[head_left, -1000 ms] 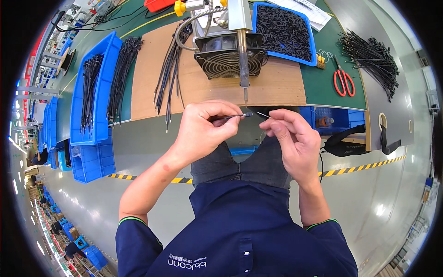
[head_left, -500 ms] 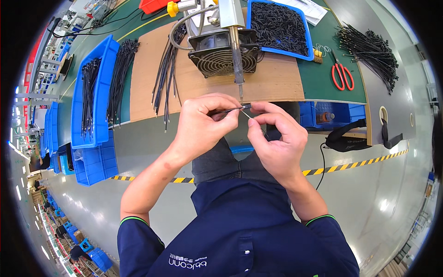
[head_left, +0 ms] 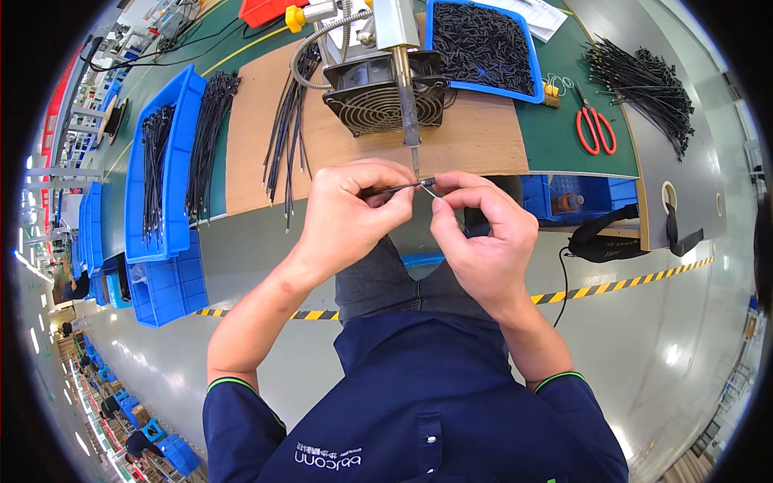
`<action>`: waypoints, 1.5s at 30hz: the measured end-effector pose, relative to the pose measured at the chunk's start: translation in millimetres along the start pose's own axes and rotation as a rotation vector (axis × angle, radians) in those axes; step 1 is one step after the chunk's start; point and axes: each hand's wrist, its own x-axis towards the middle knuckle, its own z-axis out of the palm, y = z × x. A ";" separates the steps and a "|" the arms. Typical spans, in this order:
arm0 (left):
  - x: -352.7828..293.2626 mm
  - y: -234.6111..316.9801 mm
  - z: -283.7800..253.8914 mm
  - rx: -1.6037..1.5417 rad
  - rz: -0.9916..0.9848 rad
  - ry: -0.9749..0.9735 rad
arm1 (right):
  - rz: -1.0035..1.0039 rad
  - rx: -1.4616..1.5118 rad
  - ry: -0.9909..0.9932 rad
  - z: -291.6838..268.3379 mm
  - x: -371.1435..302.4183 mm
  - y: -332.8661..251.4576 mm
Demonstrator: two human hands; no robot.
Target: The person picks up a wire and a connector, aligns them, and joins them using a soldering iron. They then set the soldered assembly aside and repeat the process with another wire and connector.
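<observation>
My left hand (head_left: 342, 213) pinches a thin black cable (head_left: 396, 190) between thumb and fingers. Its end meets a small dark connector piece (head_left: 428, 182) at the fingertips of my right hand (head_left: 489, 233). A thin silvery wire (head_left: 435, 193), like solder wire, runs from beside the joint to my right thumb and forefinger. Just above, the tip of a mounted soldering iron (head_left: 408, 109) points down at the joint. Whether the tip touches it is hard to tell. My fingers partly hide both pieces.
A black fan (head_left: 382, 109) stands behind the iron on a cardboard sheet (head_left: 471, 145). Black cables lie left (head_left: 286, 133) and far right (head_left: 644, 92). A blue tray (head_left: 483, 86) holds small black pieces; red-handled scissors (head_left: 595, 131) lie beside it. A blue bin (head_left: 179, 185) stands left.
The bench and iron sit slightly further left in view. My hands keep their pinch, and the joint remains close below the iron's tip, with more of the silvery wire's bend showing.
</observation>
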 end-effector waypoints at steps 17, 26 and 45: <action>1.1 0.7 -1.5 -0.033 0.015 0.021 | -0.027 -0.010 -0.008 1.3 5.4 -3.2; 1.6 2.6 -1.9 -0.041 0.010 0.012 | -0.047 -0.035 -0.005 2.3 7.3 -2.9; 2.3 4.9 -3.1 -0.008 0.023 -0.002 | -0.026 -0.038 -0.027 -0.3 8.5 -6.9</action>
